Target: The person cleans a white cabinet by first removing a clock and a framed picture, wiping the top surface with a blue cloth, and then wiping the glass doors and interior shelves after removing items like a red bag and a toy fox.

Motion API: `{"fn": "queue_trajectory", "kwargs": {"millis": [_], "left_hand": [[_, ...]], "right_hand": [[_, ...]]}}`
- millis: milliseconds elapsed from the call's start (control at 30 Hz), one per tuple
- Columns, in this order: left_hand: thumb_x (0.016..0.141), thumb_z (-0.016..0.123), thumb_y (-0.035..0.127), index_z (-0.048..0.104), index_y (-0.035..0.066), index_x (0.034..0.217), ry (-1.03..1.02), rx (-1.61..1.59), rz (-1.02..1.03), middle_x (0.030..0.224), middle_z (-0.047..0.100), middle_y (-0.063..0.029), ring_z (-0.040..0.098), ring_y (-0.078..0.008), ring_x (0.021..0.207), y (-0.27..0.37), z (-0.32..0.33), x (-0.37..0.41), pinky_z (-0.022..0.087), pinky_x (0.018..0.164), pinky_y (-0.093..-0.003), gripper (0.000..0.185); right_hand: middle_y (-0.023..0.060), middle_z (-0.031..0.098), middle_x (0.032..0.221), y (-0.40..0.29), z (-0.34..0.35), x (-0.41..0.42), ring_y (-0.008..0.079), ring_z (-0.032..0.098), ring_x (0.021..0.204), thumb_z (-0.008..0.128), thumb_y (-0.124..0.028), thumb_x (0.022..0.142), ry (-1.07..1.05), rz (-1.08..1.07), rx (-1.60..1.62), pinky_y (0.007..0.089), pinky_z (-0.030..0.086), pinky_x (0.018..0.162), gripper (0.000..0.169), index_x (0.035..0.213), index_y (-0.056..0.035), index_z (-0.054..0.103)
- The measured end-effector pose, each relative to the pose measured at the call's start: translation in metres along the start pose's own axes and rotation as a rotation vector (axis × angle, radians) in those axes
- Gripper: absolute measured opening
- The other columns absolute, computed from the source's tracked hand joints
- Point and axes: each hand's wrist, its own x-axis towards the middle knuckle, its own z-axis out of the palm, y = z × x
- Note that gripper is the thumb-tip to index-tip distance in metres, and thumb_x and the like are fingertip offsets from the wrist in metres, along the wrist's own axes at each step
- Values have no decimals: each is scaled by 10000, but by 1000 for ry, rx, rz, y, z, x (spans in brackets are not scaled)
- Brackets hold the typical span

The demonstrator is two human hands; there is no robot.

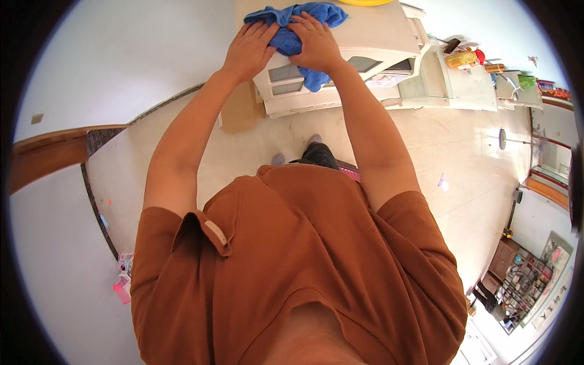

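Observation:
A crumpled blue cloth [288,40] lies on the top of a cream cabinet [374,34], and part of it hangs down over the front edge. My left hand [251,49] rests on the cloth's left side, fingers spread and pointing away from me. On its right side lies my right hand [315,43], the thumb towards the left hand. Whether the fingers pinch any fabric cannot be told. Beyond the cloth, the edge of a yellow round object [365,2] shows at the top of the view.
A cardboard piece [239,109] stands at the cabinet's left side. To the right, a lower cabinet [474,86] carries a bottle of yellow liquid [461,59] and other items. A standing fan [503,138] is farther right. My feet are on the pale floor [255,146] before the cabinet.

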Motion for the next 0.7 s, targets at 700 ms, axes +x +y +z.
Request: {"fn": "queue_trajectory", "kwargs": {"millis": [700], "left_hand": [[952, 558, 213, 416, 46, 1488, 16, -22, 25, 1409, 538, -213, 456, -395, 1352, 0, -1, 2, 275, 1190, -504, 579]], "right_hand": [[66, 471, 1531, -7, -4, 1, 291, 320, 1491, 770, -286, 647, -15, 49, 17, 581, 269, 1193, 729, 1345, -161, 602]]}}
